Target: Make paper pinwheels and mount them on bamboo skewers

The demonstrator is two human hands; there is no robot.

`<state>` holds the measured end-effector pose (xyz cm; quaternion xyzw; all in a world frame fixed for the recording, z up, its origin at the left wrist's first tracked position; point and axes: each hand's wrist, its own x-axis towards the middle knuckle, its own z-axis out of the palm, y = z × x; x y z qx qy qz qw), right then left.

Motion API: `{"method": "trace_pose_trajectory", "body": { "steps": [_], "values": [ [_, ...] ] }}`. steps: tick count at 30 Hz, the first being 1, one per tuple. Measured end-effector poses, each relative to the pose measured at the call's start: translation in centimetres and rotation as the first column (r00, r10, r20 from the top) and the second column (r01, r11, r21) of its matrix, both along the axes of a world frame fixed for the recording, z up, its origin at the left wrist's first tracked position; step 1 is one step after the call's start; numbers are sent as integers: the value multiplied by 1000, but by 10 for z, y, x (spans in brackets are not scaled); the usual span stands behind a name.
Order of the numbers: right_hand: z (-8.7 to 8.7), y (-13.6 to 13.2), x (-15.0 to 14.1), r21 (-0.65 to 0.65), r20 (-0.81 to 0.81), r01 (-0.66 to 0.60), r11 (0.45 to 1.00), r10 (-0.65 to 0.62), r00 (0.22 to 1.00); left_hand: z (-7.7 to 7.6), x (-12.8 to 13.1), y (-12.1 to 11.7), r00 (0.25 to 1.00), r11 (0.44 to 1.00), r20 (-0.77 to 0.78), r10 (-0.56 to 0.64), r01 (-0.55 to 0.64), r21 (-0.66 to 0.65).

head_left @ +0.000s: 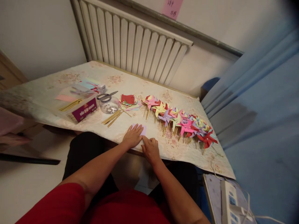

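Observation:
A small lilac sheet of paper (144, 130) lies at the table's front edge. My left hand (133, 136) rests flat on it, fingers stretched out and somewhat apart. At the sheet's near right corner is my right hand (151, 150), its fingers curled and the index finger and thumb closed at the paper's edge. Beyond my hands lie a stack of coloured paper squares (127, 99), red on top, and a loose bundle of thin sticks (112, 118). Finished paper pinwheels (187, 126) on sticks crowd the table to the right.
Scissors (106, 97) lie across a clear tub of small shiny pieces (109, 108). Left of it stands a clear box with a purple label (84, 110), sticks inside. A radiator (135, 43) backs the table. A blue curtain (257, 102) and power strip (230, 199) are at right.

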<state>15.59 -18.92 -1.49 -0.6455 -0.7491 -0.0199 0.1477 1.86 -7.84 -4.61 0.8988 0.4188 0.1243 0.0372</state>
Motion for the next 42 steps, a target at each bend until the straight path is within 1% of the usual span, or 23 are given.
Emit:
{"method": "trace_pose_trajectory", "body": {
  "steps": [4, 13, 19, 23, 29, 33, 39, 42],
  "values": [
    [-2, -2, -2, 20, -23, 12, 1000, -11, 1000, 0, 0, 0, 1000, 1000, -5, 7, -7, 8],
    [-18, -2, 0, 80, 0, 14, 997, -14, 1000, 0, 0, 1, 1000, 1000, -4, 6, -6, 4],
    [-22, -4, 0, 74, 30, 4, 997, -6, 1000, 0, 0, 0, 1000, 1000, 7, 6, -6, 5],
    [-24, -4, -2, 76, 24, 25, 997, -26, 999, 2, 0, -1, 1000, 1000, 10, 3, -3, 10],
    [-27, -6, -3, 91, 12, 21, 996, -22, 1000, 1, 0, -1, 1000, 1000, 20, 7, -7, 22],
    [-31, -8, -2, 122, -43, 15, 992, -10, 999, 1, 0, -1, 1000, 1000, 18, 14, -14, 12],
    [-33, -5, 6, 173, -218, 19, 985, 20, 976, 2, 0, -2, 1000, 1000, 23, 11, -11, 10],
    [-29, 0, 7, 197, -217, 21, 980, 22, 976, 2, -1, -2, 1000, 1000, 23, 11, -11, 5]
  ]
}}
